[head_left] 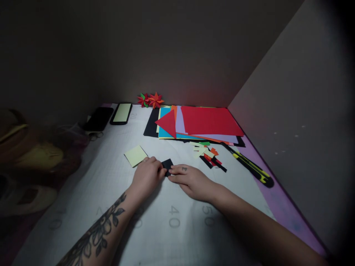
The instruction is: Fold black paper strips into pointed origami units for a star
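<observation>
A small square of black paper (167, 164) lies on the white mat between my two hands. My left hand (148, 173) is closed, its thumb and curled fingers at the left side of the black paper. From the right, my right hand (191, 181) has its fingertips and thumb together on the paper's right edge. The lower part of the black paper is partly covered by my fingers. Just beyond my left hand lies a pale yellow paper square (135, 156), its near corner close to my knuckles.
Colored paper sheets (210, 120) are stacked at the back, a red paper triangle (168, 123) on top. Paper strips (206, 151) lie before them, beside a yellow-black utility knife (252, 168). Folded paper stars (155, 100) and a phone (122, 113) are by the wall.
</observation>
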Demonstrator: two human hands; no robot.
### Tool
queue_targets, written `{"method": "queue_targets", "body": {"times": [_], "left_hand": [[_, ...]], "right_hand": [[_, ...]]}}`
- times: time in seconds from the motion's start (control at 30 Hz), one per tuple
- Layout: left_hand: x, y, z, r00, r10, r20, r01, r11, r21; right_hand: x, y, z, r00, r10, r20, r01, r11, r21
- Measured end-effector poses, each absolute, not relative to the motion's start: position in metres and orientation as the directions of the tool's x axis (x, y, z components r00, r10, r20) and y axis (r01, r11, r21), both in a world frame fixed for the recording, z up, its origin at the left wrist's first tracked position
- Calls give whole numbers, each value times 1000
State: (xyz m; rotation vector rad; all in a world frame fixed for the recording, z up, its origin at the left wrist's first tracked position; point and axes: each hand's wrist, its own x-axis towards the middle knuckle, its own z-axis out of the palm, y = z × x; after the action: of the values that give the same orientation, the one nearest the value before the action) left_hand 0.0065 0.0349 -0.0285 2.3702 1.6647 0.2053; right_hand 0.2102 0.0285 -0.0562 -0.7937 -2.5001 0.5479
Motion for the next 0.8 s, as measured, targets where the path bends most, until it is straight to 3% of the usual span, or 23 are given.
{"method": "queue_targets", "body": {"times": [0.63, 0.8], "left_hand": [[4, 39, -29, 330, 941, -67, 904, -296, 308], [4, 39, -32, 337, 940, -48, 898, -305, 318]], "right_hand": [[209, 29, -48, -753, 607, 254, 450, 756, -475], [210, 28, -48, -732, 637, 243, 442, 714, -543]]}}
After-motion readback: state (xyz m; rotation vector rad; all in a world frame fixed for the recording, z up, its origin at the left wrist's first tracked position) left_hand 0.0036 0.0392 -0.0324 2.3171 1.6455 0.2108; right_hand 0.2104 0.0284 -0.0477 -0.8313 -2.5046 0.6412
